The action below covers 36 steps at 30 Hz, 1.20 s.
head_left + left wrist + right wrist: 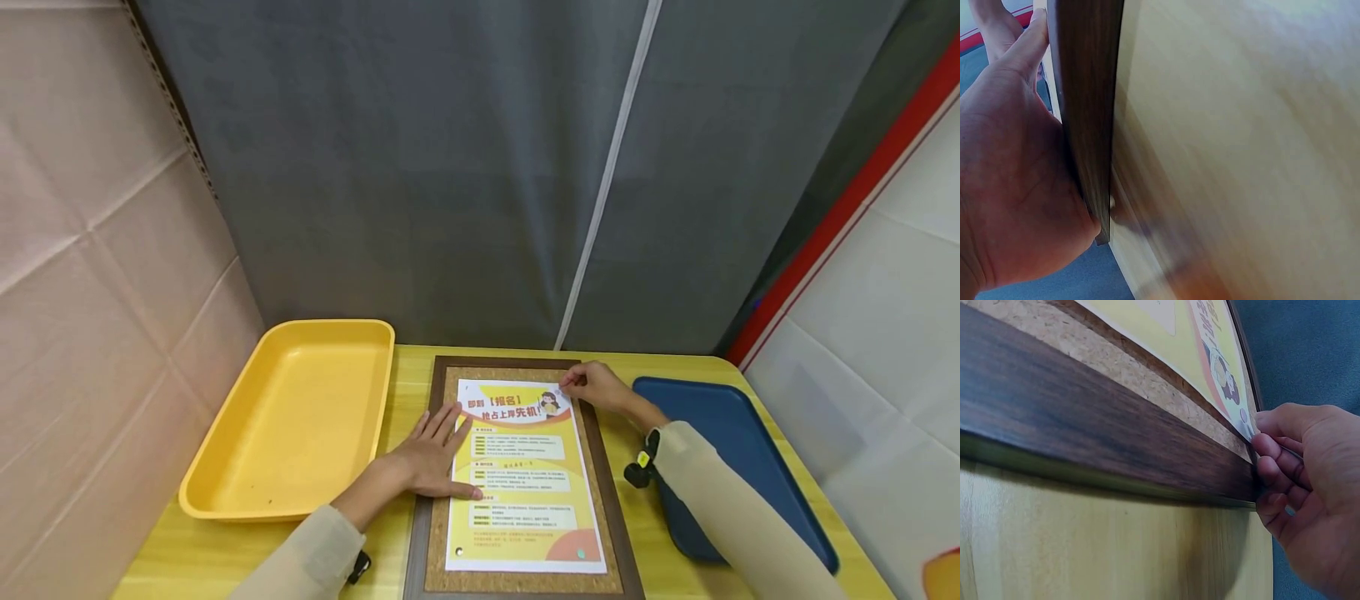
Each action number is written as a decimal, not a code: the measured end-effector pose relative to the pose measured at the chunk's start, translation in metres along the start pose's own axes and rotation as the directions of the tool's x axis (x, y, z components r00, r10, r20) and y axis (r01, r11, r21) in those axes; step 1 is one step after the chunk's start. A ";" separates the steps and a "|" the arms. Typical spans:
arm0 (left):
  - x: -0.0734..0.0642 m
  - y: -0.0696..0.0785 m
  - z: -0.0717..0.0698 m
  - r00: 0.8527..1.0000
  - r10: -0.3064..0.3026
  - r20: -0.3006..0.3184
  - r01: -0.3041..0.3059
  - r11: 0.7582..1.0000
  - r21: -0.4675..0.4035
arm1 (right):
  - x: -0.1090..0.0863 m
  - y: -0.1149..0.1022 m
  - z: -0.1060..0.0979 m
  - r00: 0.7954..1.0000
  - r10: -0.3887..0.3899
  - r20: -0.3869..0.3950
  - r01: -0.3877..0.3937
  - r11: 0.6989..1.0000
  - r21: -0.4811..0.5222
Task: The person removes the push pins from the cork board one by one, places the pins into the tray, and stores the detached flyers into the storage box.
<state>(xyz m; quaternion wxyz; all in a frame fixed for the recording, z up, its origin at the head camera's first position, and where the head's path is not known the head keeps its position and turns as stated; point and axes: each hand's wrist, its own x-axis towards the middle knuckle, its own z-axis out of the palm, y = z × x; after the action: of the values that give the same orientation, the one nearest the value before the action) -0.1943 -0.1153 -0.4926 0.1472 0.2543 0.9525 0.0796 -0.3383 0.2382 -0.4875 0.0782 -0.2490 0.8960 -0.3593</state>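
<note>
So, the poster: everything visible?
The poster looks like a paper sheet, mostly yellow, with an orange-red headline, a cartoon figure at top right, white text boxes and an orange patch at lower right. It lies on the corkboard, inside the dark frame, with small dots, possibly pins, near both lower corners. The left hand lies over its left edge; the right hand appears to pinch its top right corner.

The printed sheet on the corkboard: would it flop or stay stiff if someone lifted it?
The sheet would probably flop, since it looks paper-thin. It is likely light, seeming a single page. Tugged sideways, it might tear rather than slide, as what look like pins sit near its lower corners.
</note>
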 end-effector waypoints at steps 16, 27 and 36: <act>0.001 0.000 0.000 1.000 -0.007 0.006 0.006 1.000 0.027 | 0.000 -0.001 0.006 1.000 -0.018 -0.026 0.016 0.997 -0.072; 0.000 0.000 -0.001 1.000 -0.006 0.010 0.005 1.000 0.025 | 0.002 -0.006 0.008 1.000 -0.008 -0.017 0.007 0.997 -0.079; 0.002 -0.002 0.002 1.000 0.004 0.013 -0.004 1.000 0.014 | 0.003 -0.009 0.008 1.000 0.014 -0.005 -0.015 0.998 -0.066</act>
<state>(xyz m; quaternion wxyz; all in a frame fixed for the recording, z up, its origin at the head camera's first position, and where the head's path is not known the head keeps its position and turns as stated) -0.1962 -0.1162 -0.4954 0.1515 0.2576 0.9516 0.0714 -0.3346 0.2268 -0.4872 0.0703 -0.2441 0.9093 -0.3295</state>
